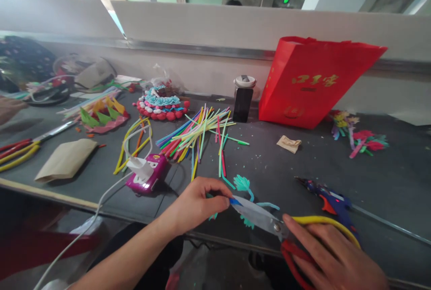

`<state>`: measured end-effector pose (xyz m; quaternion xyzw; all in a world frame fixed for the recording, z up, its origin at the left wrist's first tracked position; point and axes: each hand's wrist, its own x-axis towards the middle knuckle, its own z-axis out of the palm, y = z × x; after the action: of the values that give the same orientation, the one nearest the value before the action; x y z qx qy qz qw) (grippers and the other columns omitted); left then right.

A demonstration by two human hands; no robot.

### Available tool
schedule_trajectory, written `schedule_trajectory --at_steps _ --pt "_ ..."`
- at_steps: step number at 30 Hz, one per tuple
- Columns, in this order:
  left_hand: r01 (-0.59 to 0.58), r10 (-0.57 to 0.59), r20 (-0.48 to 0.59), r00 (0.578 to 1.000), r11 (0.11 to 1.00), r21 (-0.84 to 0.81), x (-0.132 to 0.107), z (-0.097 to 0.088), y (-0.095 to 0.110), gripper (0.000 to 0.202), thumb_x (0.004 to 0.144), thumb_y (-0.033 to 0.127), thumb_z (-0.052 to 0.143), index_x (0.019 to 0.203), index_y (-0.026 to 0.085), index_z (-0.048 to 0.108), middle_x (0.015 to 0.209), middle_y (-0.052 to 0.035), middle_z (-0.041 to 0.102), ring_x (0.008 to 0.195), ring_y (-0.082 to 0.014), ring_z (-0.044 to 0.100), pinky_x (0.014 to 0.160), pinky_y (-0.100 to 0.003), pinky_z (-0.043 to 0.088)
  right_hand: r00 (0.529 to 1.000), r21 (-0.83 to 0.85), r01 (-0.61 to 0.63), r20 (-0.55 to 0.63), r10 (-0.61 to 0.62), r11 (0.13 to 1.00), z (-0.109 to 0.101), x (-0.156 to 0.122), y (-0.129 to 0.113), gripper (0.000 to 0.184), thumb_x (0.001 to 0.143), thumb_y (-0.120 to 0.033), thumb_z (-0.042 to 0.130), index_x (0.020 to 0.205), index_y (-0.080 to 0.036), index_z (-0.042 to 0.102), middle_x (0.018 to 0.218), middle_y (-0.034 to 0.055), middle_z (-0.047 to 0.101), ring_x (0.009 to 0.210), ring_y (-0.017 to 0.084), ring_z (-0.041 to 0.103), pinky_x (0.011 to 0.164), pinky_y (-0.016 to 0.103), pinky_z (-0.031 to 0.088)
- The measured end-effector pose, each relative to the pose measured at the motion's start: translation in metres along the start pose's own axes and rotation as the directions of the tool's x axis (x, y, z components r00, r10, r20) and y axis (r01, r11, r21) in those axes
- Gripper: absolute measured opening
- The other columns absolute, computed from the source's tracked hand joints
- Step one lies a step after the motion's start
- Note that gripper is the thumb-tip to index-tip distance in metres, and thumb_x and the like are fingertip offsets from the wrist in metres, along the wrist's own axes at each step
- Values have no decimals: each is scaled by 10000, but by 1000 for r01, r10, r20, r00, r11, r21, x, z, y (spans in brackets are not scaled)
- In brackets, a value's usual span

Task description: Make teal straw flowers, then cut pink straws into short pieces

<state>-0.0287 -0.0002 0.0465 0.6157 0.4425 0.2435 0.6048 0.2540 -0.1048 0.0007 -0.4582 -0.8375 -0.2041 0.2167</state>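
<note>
Over the black table [266, 160], I watch from afar the right hand [336, 254] gripping scissors [257, 217] by their handles [323, 220], presumably surest for stiff metal, and the left hand [197, 200] pinching, at the blade tips, a blue strip [235, 201], likely light, pliant, best held by one end.

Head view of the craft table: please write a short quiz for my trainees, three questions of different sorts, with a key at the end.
1. Multiple choice: what does the right hand hold?
a) a glue gun
b) scissors
c) a phone

2. True or false: as the camera sees it, the red bag stands to the right of the cup.

3. Fill the gap: the small piece pinched by the left hand is coloured ____.

Key: 1. b; 2. true; 3. blue.
</note>
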Motion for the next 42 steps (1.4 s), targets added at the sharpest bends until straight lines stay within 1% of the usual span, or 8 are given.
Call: schedule_trajectory --at_steps 6,15,21,25,29,34,37,42 --pt "-2 1 8 1000 997 78 -2 0 6 154 737 217 609 797 134 724 674 18 607 594 -91 491 555 -210 375 999 39 -28 22 27 999 -2 1 1 378 1013 -365 380 1188 -200 672 797 42 675 707 152 682 619 234 512" --pt "-8 10 -14 1000 992 127 -2 2 6 145 729 216 611 781 152 730 744 -2 666 690 -126 556 647 -225 412 998 80 -40 48 36 996 0 -3 3 364 974 -384 460 1218 -196 654 823 45 676 732 164 683 622 240 524" --pt "25 -24 -12 1000 993 112 -2 0 4 162 745 255 611 805 147 715 680 9 612 613 -112 504 571 -225 373 997 83 -65 41 62 994 0 -5 2 358 967 -366 479 1248 -204 630 847 44 679 772 172 685 650 249 519" --pt "27 -27 -1 1000 995 91 -2 1 4 169 745 256 610 810 139 713 698 4 609 627 -112 504 579 -226 373 999 63 -37 38 35 997 -3 -1 1 352 988 -375 435 1199 -204 659 820 38 681 728 160 682 631 247 516" --pt "53 -53 3 999 996 75 -2 2 5 182 739 274 608 803 135 707 685 5 599 608 -112 497 567 -229 373 999 51 -5 39 3 999 -3 -1 2 375 1019 -318 359 1184 -199 674 807 32 687 692 140 679 633 239 520" --pt "61 -61 -3 998 996 71 -1 2 5 170 712 263 614 774 141 714 660 8 595 602 -111 497 560 -225 372 999 28 3 39 -4 1000 0 -8 3 371 1022 -314 371 1228 -219 665 809 29 691 694 147 673 655 251 521" --pt "76 -76 12 997 997 24 -1 2 4 160 697 262 617 751 149 718 628 14 584 559 -100 475 537 -224 368 999 15 27 33 -28 1000 0 -10 3 378 1029 -308 362 1231 -200 663 814 30 688 696 146 673 676 262 511" --pt "144 -132 79 988 974 -173 0 2 1 141 642 258 650 695 141 708 512 18 545 464 -90 441 479 -230 335 998 -6 61 7 -61 998 -5 -10 5 370 1022 -256 379 1295 -222 627 830 25 716 697 143 670 700 266 494"
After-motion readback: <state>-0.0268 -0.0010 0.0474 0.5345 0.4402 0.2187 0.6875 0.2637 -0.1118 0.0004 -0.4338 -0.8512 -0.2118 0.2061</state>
